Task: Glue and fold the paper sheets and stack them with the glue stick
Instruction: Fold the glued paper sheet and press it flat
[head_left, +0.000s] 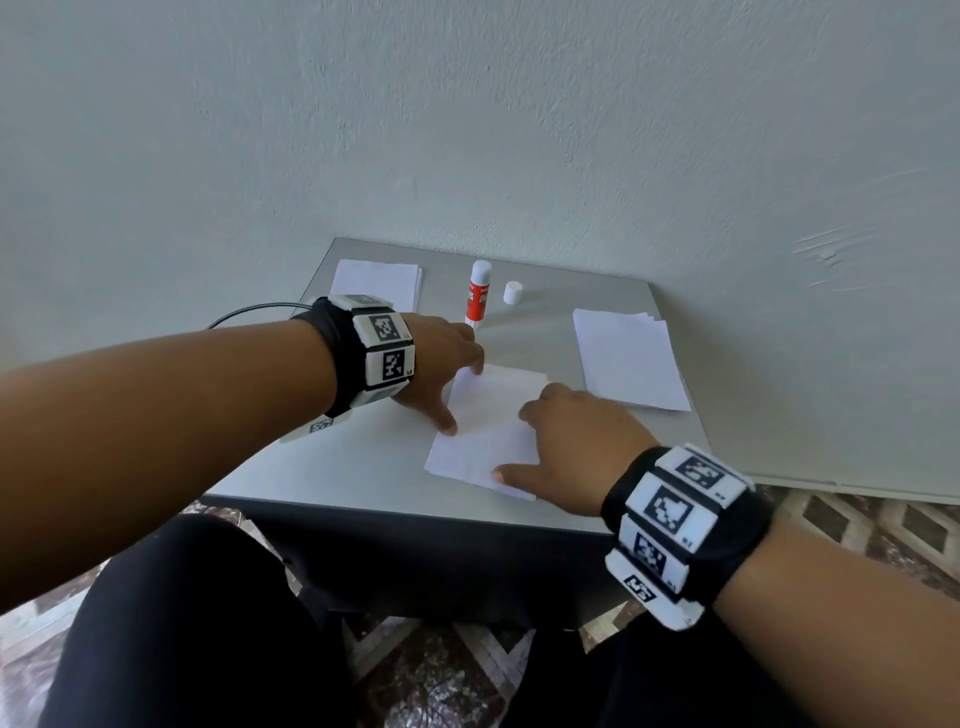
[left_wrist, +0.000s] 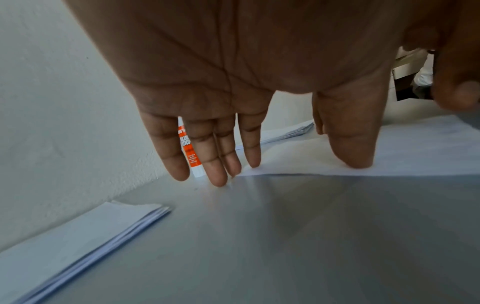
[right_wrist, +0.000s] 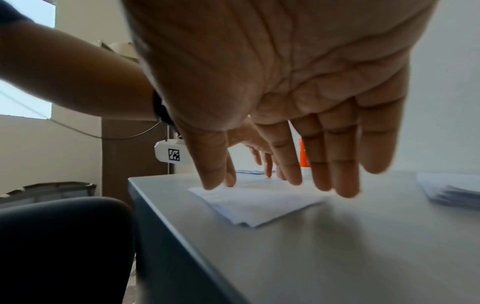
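A folded white sheet (head_left: 485, 431) (right_wrist: 257, 203) (left_wrist: 415, 152) lies in the middle of the grey table (head_left: 332, 462). My left hand (head_left: 441, 374) (left_wrist: 259, 144) presses its left edge with straight fingers and the thumb. My right hand (head_left: 561, 447) (right_wrist: 285, 164) lies flat over its right side, thumb at the near edge. An uncapped red and white glue stick (head_left: 478, 296) (left_wrist: 191, 156) stands upright behind the sheet, its white cap (head_left: 512, 292) beside it. A stack of folded sheets (head_left: 375, 283) (left_wrist: 78, 242) sits at the back left.
A pile of loose white sheets (head_left: 631, 358) (right_wrist: 451, 189) lies at the right of the table. The wall (head_left: 467, 130) runs along the table's far side. My dark-clad legs (head_left: 197, 623) are below the table's near edge.
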